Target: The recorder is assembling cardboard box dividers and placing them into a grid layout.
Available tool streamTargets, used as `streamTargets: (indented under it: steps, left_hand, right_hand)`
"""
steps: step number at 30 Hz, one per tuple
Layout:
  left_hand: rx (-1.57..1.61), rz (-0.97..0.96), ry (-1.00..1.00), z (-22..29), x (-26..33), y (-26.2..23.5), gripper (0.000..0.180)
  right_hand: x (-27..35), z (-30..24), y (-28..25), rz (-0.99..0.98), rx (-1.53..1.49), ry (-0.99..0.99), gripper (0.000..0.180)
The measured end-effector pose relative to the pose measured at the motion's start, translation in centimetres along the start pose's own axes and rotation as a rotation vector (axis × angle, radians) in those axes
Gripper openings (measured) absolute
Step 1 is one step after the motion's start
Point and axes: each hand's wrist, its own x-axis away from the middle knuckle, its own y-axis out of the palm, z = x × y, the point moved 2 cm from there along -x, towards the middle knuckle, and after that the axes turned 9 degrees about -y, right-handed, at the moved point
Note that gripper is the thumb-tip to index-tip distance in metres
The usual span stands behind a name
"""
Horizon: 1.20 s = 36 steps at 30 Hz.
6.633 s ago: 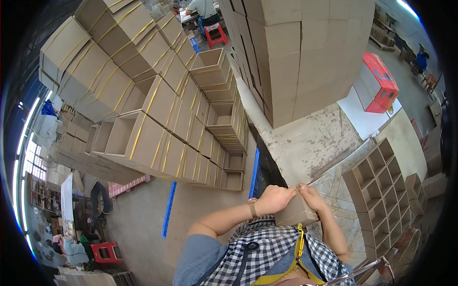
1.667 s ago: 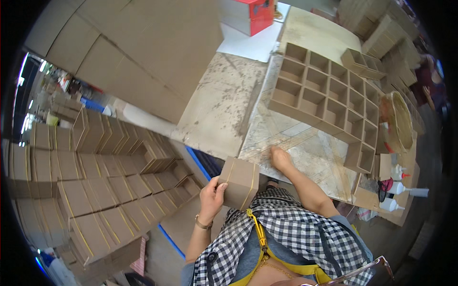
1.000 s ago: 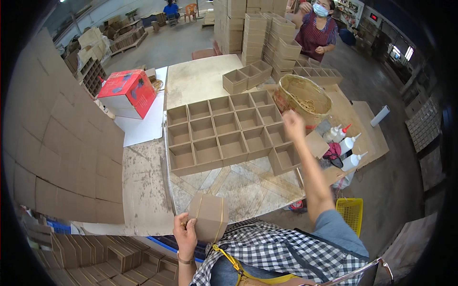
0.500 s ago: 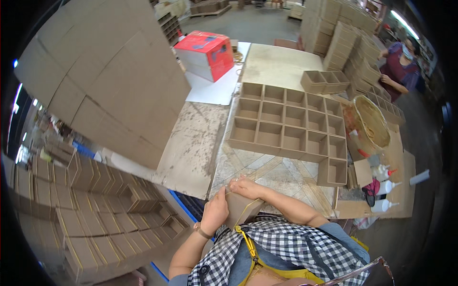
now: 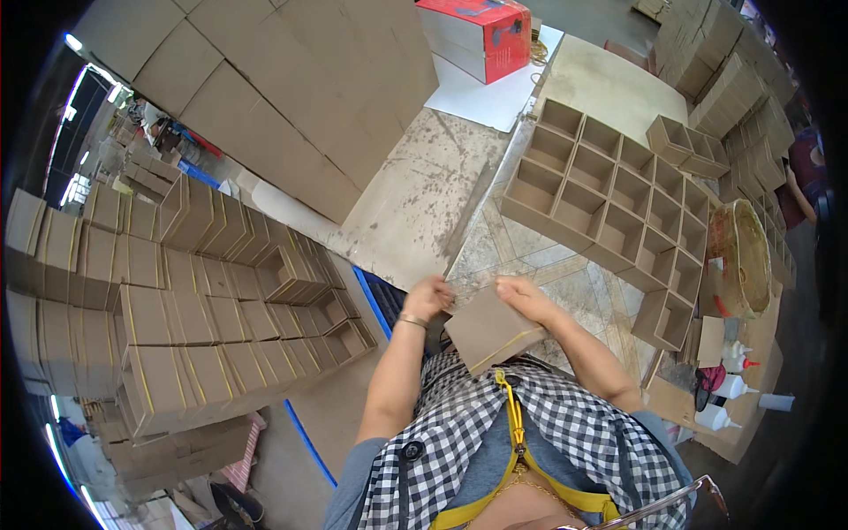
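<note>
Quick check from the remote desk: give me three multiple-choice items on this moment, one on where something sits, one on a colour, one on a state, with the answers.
1. Where does the red box stand?
A. At the table's far end, on a white sheet
B. Inside the woven basket
C. On the floor by the person's feet

2. What colour are the caps on the white glue bottles at the right?
A. Blue
B. Red
C. Green

3. How is the small cardboard box held?
A. Left hand only
B. Lying on the table, untouched
C. Between both hands

Answers: 1 A, it rests on the white sheet beyond the divider grid. 2 B, red tips show on the bottles. 3 C, the left hand and the right hand each grip an edge of it, close to the person's chest.
</note>
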Motion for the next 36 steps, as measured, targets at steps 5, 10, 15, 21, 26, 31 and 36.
streamTargets:
  steps: [5, 10, 15, 21, 26, 31, 36]
  left_hand:
    - [-0.489, 0.045, 0.612, 3.9, 8.4, 5.0, 0.02]
    - [-1.692, -0.118, 1.388, -4.2, 15.6, 15.2, 0.053]
    - [-1.454, -0.34, 1.09, -4.4, 13.9, 15.0, 0.017]
    - [-1.32, -0.893, 0.469, -4.8, 14.7, 15.2, 0.021]
    - [-0.923, -0.211, 0.341, -1.9, 11.7, 8.7, 0.014]
    - [-0.653, 0.076, 0.424, 1.1, 9.6, 1.9, 0.035]
    - [-0.297, -0.081, 0.431, 1.8, 9.7, -1.1, 0.034]
  right_hand:
    - [2.3, -0.9, -3.2, 0.505, -0.076, 0.253, 0.051]
    - [3.0, 0.5, -4.2, 0.74, 0.105, 0.287, 0.052]
    - [5.3, -0.7, -4.2, 0.82, 0.23, 0.24, 0.052]
    - [13.1, 6.0, -9.8, 1.538, -0.067, 0.388, 0.06]
    - [20.2, -0.3, -13.7, 1.302, 0.164, 0.287, 0.044]
    - [19.6, -2.5, -7.3, 0.572, 0.648, 0.301, 0.018]
    - [19.0, -5.1, -4.2, 0.359, 0.832, 0.202, 0.013]
